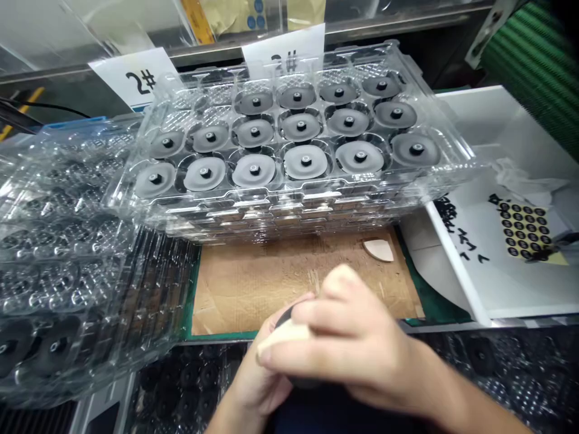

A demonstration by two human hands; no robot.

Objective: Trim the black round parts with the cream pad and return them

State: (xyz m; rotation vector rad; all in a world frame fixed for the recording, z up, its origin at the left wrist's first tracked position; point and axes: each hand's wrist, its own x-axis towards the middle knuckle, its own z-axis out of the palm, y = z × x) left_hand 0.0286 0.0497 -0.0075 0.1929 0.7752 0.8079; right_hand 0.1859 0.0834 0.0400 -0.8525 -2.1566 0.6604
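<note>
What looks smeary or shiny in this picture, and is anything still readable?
Head view: the right hand is smeared, probably by motion, and the left hand looks soft too; head view again: white glare streaks the clear trays; also head view: the left "2#" sign is readable, while the far top right corner is nearly black.

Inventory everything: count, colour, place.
Tray stack: 1, clear, upper centre
Discs: 16, grey, atop it
Left stack: 1, clear, left
Signs: 2, white, behind tray stack
Cardboard: 1, brown, centre
Scrap: 1, white, on cardboard
Bin: 1, white, right
Sticker sheet: 1, yellow-black, in bin
Bits: several, black, in bin
Ribbed item: 1, green, upper right
Lower trays: several, clear, bottom
Part: 1, dark, lower centre
Pad: 1, cream, by part
Left hand: 1, bare, holding part
Right hand: 1, bare, holding pad
</note>
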